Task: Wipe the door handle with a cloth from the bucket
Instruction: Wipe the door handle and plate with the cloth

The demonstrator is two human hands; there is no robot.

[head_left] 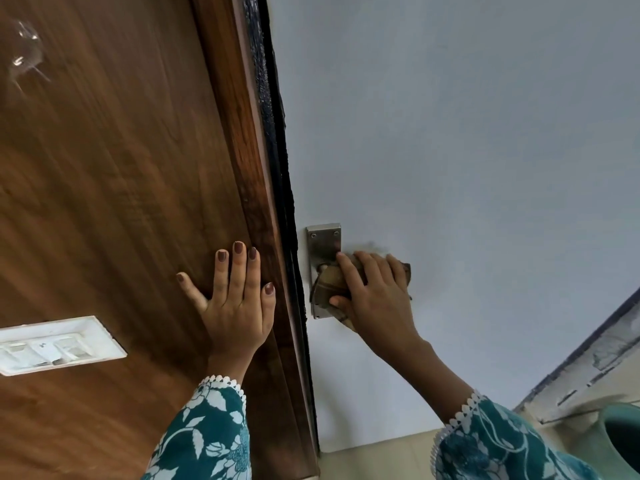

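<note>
A metal door handle plate (325, 241) is screwed to the pale blue door (450, 150) near its left edge. My right hand (372, 296) grips a brown cloth (329, 284) wrapped over the lever, which is hidden under the cloth and my fingers. My left hand (235, 296) lies flat with fingers spread on the brown wooden panel (121, 202), just left of the dark door edge. The teal bucket (620, 441) shows partly at the bottom right corner.
A white switch plate (55, 344) is mounted on the wooden panel at the lower left. A worn, paint-chipped frame edge (595, 355) runs diagonally at the right. Pale floor tiles (374, 455) lie below the door.
</note>
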